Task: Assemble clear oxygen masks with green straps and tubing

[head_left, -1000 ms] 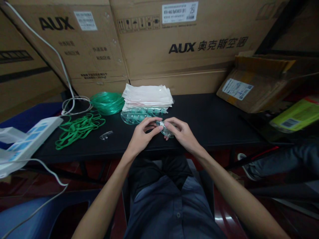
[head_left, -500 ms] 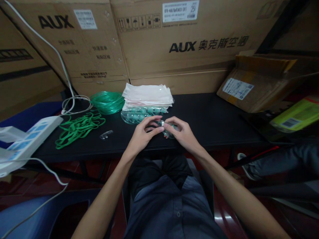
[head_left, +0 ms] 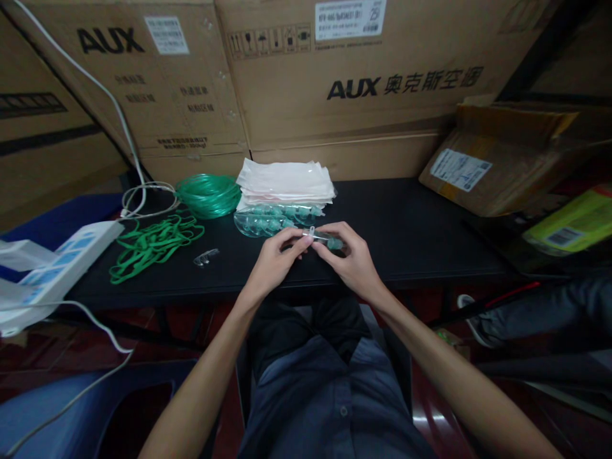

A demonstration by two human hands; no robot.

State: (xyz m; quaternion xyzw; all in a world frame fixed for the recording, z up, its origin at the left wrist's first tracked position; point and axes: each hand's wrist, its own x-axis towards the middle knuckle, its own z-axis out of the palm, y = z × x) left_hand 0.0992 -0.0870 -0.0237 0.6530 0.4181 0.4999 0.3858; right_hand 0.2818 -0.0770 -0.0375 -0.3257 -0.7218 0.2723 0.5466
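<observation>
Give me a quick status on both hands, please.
Left hand, right hand: both gripping clear plastic piece with green end. Held over black table. Clear-and-green parts just beyond.

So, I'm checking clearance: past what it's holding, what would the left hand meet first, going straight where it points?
The left hand would probably meet the right hand, facing it across the clear plastic piece; exact depth is unclear.

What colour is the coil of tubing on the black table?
The coil of tubing is translucent green, best seen in the head view.
</observation>
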